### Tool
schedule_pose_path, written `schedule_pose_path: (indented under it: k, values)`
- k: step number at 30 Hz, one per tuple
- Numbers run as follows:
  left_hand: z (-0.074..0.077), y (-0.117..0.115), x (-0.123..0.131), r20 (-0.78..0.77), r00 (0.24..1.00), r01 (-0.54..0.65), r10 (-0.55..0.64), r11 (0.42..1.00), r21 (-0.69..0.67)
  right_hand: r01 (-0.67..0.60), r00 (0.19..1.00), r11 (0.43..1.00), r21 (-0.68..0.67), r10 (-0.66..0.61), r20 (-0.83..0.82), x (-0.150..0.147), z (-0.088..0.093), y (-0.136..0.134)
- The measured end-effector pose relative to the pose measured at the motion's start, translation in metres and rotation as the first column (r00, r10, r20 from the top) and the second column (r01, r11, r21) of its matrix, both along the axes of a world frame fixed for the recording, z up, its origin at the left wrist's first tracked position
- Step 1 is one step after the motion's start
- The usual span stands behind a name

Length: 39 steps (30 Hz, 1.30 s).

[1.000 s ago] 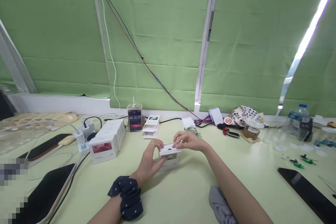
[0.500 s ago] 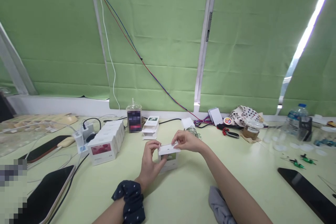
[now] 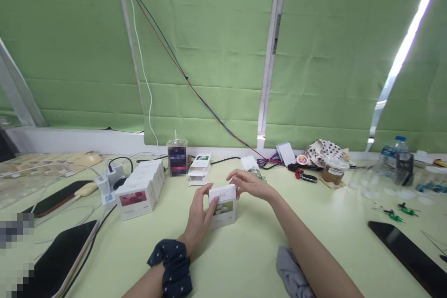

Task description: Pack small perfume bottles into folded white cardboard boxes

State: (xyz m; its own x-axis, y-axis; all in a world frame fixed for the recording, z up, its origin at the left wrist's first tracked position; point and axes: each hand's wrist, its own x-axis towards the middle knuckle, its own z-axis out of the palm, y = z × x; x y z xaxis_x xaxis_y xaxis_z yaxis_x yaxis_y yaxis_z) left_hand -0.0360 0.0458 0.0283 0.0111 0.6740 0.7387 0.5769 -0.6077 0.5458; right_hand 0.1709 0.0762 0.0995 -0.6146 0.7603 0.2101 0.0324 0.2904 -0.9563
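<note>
A small white carton [image 3: 223, 216] with a green plant picture on its front stands upright on the table, its top closed. My left hand [image 3: 198, 216] grips it from the left, thumb across the front and fingers round the side. My right hand [image 3: 253, 186] is at the carton's upper right edge, fingers bent but apart; some fingertips are hidden behind the carton, so I cannot tell whether they touch it. To the left, several similar white cartons [image 3: 139, 188] stand in a row, the front one with a pink picture.
Behind are a drink cup [image 3: 178, 160], an opened white box [image 3: 200, 170] and pliers [image 3: 307, 177]. Phones lie at left [image 3: 63, 258] and right [image 3: 407, 256], near cables and chargers. A lidded jar [image 3: 334, 172] and a water bottle [image 3: 396, 156] stand back right.
The carton's top flap, previously raised under both hands, is now folded shut. My right hand has let go of the flap and shifted to the carton's right edge, fingers spreading.
</note>
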Motion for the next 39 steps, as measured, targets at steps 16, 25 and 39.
schedule_pose_path:
  k: [16, 25, 39]
  values:
    - [0.006, 0.002, -0.002, -0.092, 0.995, 0.035, -0.034, 0.999, 0.008, 0.128, 0.988, 0.991, -0.033, -0.130, -0.084, -0.007, -0.017, 0.007]
    - [0.004, 0.005, -0.006, -0.115, 0.993, 0.014, -0.007, 0.998, 0.065, 0.164, 0.987, 0.986, -0.037, -0.164, -0.001, -0.008, -0.014, 0.004]
    - [0.004, 0.001, -0.002, -0.078, 0.997, 0.001, 0.005, 0.998, 0.065, 0.172, 0.984, 0.982, -0.072, -0.175, -0.030, -0.009, -0.016, 0.004]
